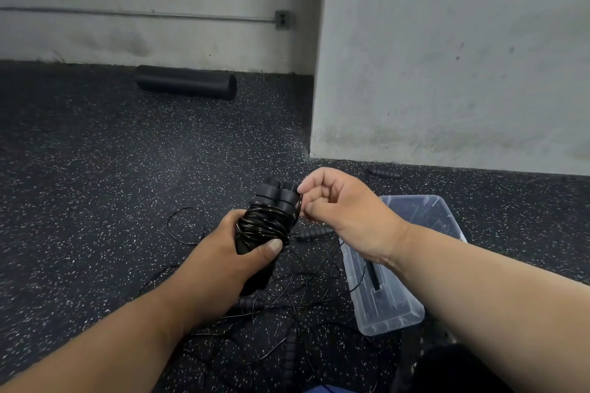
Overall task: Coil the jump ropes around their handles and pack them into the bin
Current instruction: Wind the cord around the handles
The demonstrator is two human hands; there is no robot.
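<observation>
Bundled jump rope (268, 220): two black foam handles held side by side, tilted with their tops away from the camera, the thin black cord wound many times around their middle. The bundle is in the air above the floor, just left of the bin.

Left hand (242, 252): wraps the lower part of the handles, thumb pressed across the front just below the coils, fingers curled behind. Right hand (332, 201): thumb and fingers (308, 187) pinched together on the last loop of cord at the upper right edge of the bundle.

Step in hand, as judged: finishing the wrap and securing the free end. To do it well, the left grip should keep both handles parallel and the coils pinned so none slip; the right hand should keep the cord taut and tuck the tail under a tight turn rather than leaving it slack.

Clear plastic bin (412, 319): on the floor under the right forearm, with a dark item and some cord inside, too unclear to name.

Loose ropes (287, 300): several more handles and tangled cords lie on the speckled floor (95, 169) below the hands, uncoiled. A foam roller (186, 82) rests by the far wall.
</observation>
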